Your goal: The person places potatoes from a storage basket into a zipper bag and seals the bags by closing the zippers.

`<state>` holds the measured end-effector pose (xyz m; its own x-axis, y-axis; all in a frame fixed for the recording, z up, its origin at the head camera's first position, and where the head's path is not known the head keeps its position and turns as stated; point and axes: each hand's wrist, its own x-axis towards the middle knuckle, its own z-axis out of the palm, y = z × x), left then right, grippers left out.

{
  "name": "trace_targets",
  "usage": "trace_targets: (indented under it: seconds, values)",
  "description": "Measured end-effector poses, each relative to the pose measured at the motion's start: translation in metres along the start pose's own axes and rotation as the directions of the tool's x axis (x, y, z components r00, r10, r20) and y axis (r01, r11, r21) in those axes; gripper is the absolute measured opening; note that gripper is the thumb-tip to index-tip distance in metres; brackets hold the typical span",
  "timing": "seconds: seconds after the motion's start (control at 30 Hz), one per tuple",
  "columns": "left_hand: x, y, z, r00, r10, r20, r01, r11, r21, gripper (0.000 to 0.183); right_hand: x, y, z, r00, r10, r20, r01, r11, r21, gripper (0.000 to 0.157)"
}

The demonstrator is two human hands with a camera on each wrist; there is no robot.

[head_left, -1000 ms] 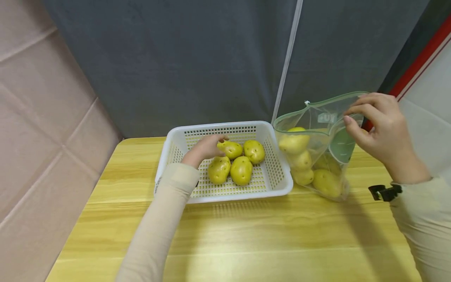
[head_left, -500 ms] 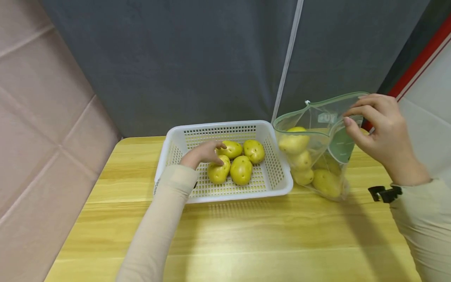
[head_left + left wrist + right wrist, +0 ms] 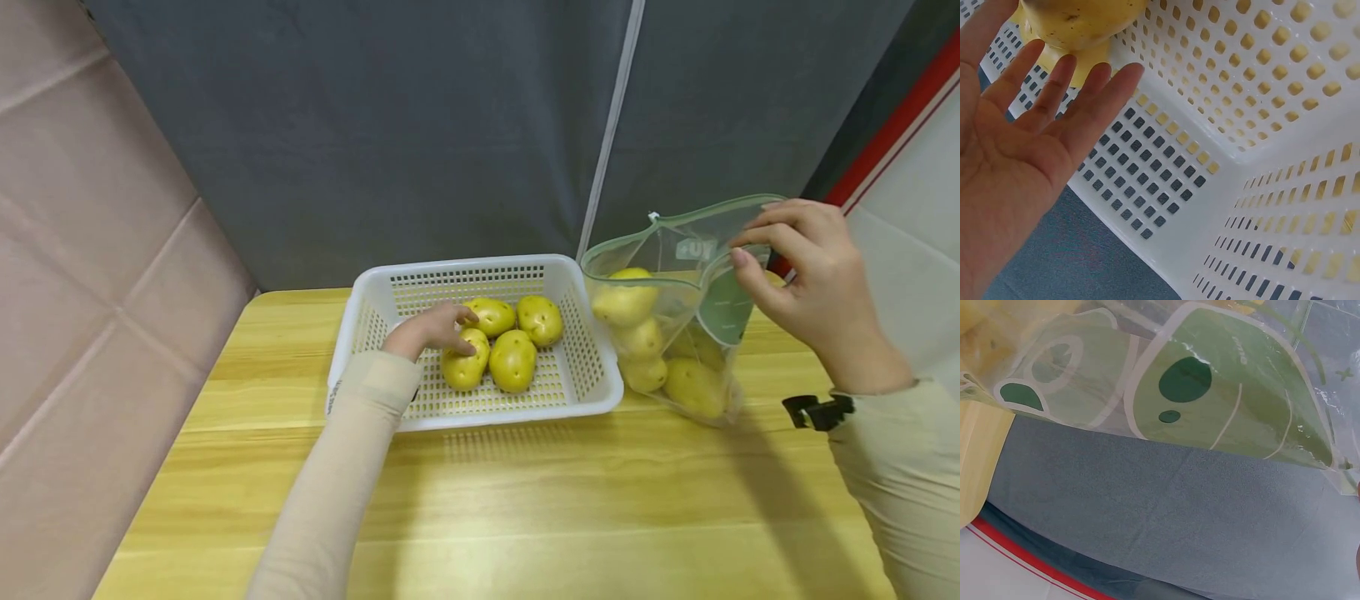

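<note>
In the head view, my left hand reaches into a white perforated plastic basket. Its thumb lies over the near-left potato, and its fingers extend toward the back-left potato. Two more potatoes, the near-right potato and the back-right potato, lie beside them. The left wrist view shows the left hand with fingers extended, just under a potato. My right hand pinches the rim of a clear zip bag with green trim. The mouth gapes, and several potatoes sit inside.
The basket and bag stand side by side on a wooden table. A grey curtain hangs behind, and a pale pink padded wall is at left. A black strap clip sits at the right wrist.
My left hand has lowered slightly onto the left-hand potatoes, its thumb now over the near-left one. The right hand and the bag hold almost still.
</note>
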<state>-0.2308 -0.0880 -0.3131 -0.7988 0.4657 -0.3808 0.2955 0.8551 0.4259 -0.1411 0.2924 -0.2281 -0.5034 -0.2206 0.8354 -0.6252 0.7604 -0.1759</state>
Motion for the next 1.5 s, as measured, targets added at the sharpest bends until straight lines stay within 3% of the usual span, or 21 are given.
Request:
trace_targets:
  seconds: [0.33,0.67,0.93,1.23,1.5]
  values:
    - [-0.0061,0.0007,0.0036,0.993,-0.095,0.074,0.098,0.994,-0.038,0.070,0.0013,-0.0002,-0.0002,1.000,-0.007,0.010,0.007,1.000,-0.002,0.073]
    - [-0.0061,0.0016,0.0055,0.994,-0.056,0.091,0.062,0.996,-0.069,0.069,0.0015,-0.0011,-0.0007,1.000,-0.002,0.017,0.002,1.000,-0.013,0.073]
    - [-0.0068,0.0001,0.0047,0.995,-0.017,0.095,0.020,0.999,-0.036,0.072,0.0015,-0.0015,-0.0005,1.000,-0.003,0.018,0.003,1.000,-0.017,0.074]
    - [-0.0072,-0.0033,0.0040,0.999,0.020,0.049,-0.019,1.000,-0.024,0.069,0.0011,-0.0018,-0.0009,1.000,0.001,0.019,0.000,1.000,-0.021,0.074]
    - [-0.0090,0.0006,-0.0017,0.998,0.064,-0.015,-0.065,0.991,-0.115,0.070,0.0006,-0.0024,-0.0013,1.000,0.005,0.024,-0.005,1.000,-0.023,0.074]
